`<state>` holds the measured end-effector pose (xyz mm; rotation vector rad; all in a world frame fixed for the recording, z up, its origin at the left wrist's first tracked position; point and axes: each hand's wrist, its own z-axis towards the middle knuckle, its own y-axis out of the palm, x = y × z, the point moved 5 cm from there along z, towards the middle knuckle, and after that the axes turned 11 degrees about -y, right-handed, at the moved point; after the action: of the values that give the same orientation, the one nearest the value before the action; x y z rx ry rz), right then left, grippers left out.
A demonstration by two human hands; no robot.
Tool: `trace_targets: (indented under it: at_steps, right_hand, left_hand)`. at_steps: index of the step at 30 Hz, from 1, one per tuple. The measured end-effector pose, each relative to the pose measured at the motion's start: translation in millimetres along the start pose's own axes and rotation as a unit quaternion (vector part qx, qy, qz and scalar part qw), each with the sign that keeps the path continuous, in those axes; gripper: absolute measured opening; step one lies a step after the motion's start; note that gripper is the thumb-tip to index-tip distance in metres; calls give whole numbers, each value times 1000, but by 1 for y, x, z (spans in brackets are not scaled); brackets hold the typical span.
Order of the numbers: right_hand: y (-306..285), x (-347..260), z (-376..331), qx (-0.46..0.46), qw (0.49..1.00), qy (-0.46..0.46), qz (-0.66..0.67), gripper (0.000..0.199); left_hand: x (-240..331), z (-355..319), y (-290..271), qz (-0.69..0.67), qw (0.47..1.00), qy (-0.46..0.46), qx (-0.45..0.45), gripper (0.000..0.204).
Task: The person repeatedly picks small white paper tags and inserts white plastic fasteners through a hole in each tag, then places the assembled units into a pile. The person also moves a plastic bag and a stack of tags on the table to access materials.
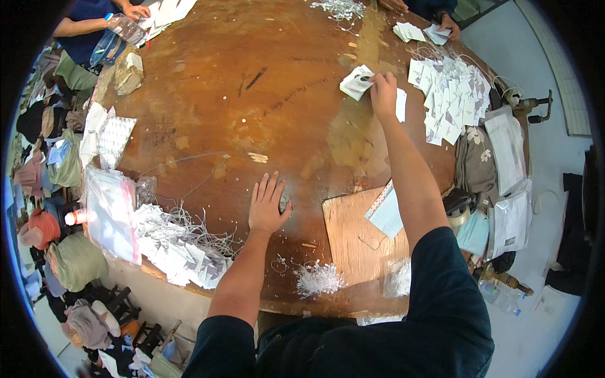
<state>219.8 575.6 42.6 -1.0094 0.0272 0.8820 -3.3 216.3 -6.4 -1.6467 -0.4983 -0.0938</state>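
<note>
My left hand [269,203] lies flat on the brown wooden table [208,113], fingers spread, holding nothing. My right hand [383,93] reaches far across the table. Its fingers are closed at the right edge of a small stack of white paper tags [355,82], fanned slightly on the tabletop. Just right of that wrist lies another white card [401,105], partly hidden by the arm. Further right spreads a large heap of white printed tags [450,94]. Near my body sits a small pile of white plastic tag fasteners [317,280].
A wooden board [353,242] with a light blue card [386,214] lies under my right arm. Strung tags [179,242] and clear plastic bags [110,211] line the left edge. Two people's hands [135,11] work at the far side. A stone-like block [129,74] stands far left.
</note>
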Motion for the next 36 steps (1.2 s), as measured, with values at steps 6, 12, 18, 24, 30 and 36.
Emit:
trace_targets:
  at_steps: [6, 12, 18, 24, 30, 36]
  right_hand:
    - [14, 14, 8, -25, 999, -40, -7, 18]
    - [5, 7, 0, -80, 992, -95, -24, 28]
    - [-15, -88, -71, -52, 994, -99, -2, 30]
    - [-57, -234, -228, -109, 985, 2, 134, 27]
    - [-114, -318, -351, -220, 972, 68, 55, 52]
    - [-144, -346, -403, -313, 933, 161, -73, 79]
  left_hand:
    - [0, 1, 0, 11, 1000, -3, -13, 59]
    - [0, -1, -2, -1, 1000, 11, 6, 59]
    - [1, -2, -4, -21, 999, 25, 40, 58]
    - [0, -6, -4, -39, 995, 37, 79, 56]
    - [-1, -13, -4, -18, 996, 65, 64, 61]
    - [-11, -83, -1, -57, 994, 89, -28, 54]
